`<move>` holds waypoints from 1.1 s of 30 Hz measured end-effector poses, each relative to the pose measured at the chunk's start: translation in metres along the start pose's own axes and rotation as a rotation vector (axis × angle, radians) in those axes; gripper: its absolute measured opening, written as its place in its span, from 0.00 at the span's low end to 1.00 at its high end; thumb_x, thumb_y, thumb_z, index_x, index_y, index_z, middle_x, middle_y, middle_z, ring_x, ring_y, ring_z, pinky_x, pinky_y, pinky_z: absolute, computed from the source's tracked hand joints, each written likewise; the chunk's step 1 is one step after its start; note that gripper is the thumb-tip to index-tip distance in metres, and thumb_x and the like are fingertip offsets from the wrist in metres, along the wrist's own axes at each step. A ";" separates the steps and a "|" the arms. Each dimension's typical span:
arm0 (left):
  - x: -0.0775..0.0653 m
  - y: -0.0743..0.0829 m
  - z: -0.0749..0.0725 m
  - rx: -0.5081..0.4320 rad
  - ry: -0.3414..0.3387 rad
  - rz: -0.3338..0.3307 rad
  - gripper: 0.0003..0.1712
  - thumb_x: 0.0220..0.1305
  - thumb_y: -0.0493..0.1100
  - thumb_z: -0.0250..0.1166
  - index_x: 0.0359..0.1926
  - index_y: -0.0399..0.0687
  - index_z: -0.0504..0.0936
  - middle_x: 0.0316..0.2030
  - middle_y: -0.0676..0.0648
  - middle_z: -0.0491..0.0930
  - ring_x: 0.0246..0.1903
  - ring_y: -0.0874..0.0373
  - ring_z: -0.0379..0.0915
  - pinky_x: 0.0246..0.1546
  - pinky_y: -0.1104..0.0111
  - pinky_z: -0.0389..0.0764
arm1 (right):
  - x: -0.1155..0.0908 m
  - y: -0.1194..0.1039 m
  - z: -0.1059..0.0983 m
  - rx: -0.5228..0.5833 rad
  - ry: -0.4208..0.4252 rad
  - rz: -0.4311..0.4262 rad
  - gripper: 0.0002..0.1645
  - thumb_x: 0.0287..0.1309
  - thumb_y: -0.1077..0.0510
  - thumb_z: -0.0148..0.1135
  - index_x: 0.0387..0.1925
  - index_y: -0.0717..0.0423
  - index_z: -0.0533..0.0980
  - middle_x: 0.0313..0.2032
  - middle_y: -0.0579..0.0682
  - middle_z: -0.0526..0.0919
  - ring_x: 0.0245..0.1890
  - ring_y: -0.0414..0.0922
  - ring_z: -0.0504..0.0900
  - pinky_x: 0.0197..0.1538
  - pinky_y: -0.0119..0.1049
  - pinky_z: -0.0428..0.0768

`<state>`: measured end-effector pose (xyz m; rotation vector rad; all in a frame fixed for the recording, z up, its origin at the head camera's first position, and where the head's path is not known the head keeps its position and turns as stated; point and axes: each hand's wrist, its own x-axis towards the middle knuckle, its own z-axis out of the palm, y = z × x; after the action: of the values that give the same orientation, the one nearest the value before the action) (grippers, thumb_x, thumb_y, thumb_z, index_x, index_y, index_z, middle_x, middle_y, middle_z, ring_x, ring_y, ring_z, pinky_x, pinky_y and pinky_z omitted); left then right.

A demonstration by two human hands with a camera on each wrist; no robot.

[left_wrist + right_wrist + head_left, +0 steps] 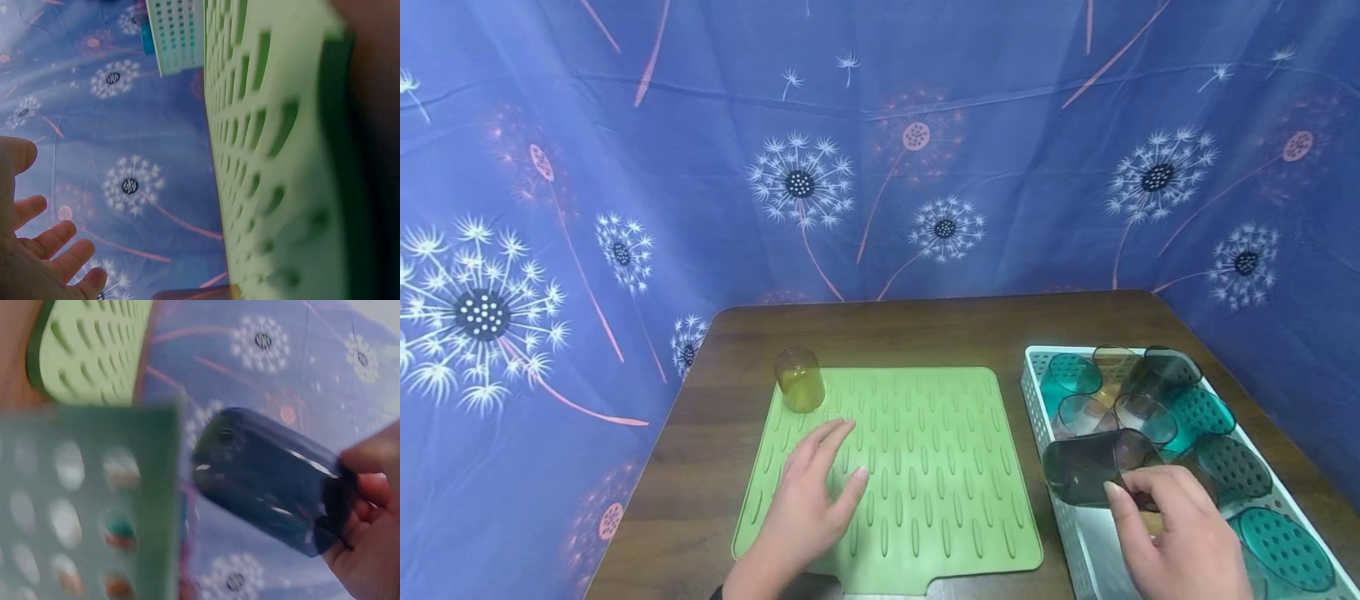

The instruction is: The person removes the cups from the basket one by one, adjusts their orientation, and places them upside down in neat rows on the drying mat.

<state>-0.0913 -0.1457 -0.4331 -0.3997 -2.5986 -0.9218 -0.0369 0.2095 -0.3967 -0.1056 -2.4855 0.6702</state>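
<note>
My right hand (1183, 529) pinches a dark grey see-through cup (1086, 468) by its rim end. The cup lies on its side in the air above the basket's left part; the right wrist view shows the same grey cup (269, 481) tilted beside the basket wall. Over the left half of the green drying mat (940, 467) hovers my left hand (808, 492), thumb apart from relaxed fingers, holding nothing. An amber cup (801, 383) stands at the mat's far left corner. In the left wrist view the fingers (69, 256) are spread loosely.
A white perforated basket (1037, 400) at the right holds several teal, amber, clear and grey cups, among them a teal cup (1285, 546) near its front. The brown table (925, 329) reaches back to a blue dandelion-print cloth (880, 167).
</note>
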 end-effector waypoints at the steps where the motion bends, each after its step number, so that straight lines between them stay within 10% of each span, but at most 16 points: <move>1: -0.004 0.002 0.002 -0.012 -0.005 0.001 0.34 0.64 0.49 0.70 0.70 0.55 0.72 0.67 0.46 0.73 0.66 0.45 0.70 0.63 0.44 0.75 | -0.001 -0.004 0.006 0.035 0.038 0.007 0.08 0.49 0.66 0.74 0.29 0.56 0.81 0.32 0.50 0.82 0.34 0.15 0.63 0.29 0.21 0.68; 4: -0.013 0.008 0.007 -0.052 -0.030 0.035 0.35 0.64 0.49 0.70 0.71 0.57 0.71 0.67 0.50 0.72 0.65 0.50 0.72 0.61 0.50 0.79 | -0.008 -0.018 0.027 0.194 -0.004 0.127 0.06 0.55 0.65 0.72 0.32 0.57 0.80 0.32 0.47 0.82 0.34 0.16 0.65 0.32 0.19 0.69; 14: -0.033 0.024 0.025 -0.237 -0.237 0.037 0.37 0.63 0.61 0.69 0.70 0.70 0.67 0.70 0.59 0.66 0.66 0.56 0.72 0.59 0.56 0.81 | -0.029 -0.044 0.094 0.954 -0.536 0.520 0.08 0.72 0.62 0.54 0.37 0.64 0.72 0.25 0.41 0.76 0.23 0.35 0.70 0.26 0.29 0.71; 21: -0.035 0.025 0.032 -0.276 -0.232 0.094 0.42 0.60 0.62 0.72 0.71 0.67 0.66 0.69 0.56 0.67 0.64 0.56 0.73 0.60 0.59 0.81 | -0.033 -0.041 0.108 1.363 -0.810 0.497 0.09 0.78 0.58 0.46 0.41 0.53 0.73 0.40 0.41 0.80 0.41 0.36 0.80 0.46 0.31 0.82; 33: -0.033 0.023 0.035 -0.235 -0.153 0.138 0.41 0.58 0.58 0.75 0.69 0.65 0.68 0.64 0.53 0.72 0.58 0.58 0.77 0.54 0.63 0.84 | -0.026 -0.042 0.118 1.250 -0.907 0.631 0.11 0.77 0.54 0.47 0.42 0.57 0.71 0.42 0.44 0.77 0.43 0.38 0.77 0.48 0.31 0.80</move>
<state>-0.0611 -0.1108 -0.4594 -0.7287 -2.5631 -1.1932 -0.0757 0.1152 -0.4740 -0.1141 -2.1740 2.8839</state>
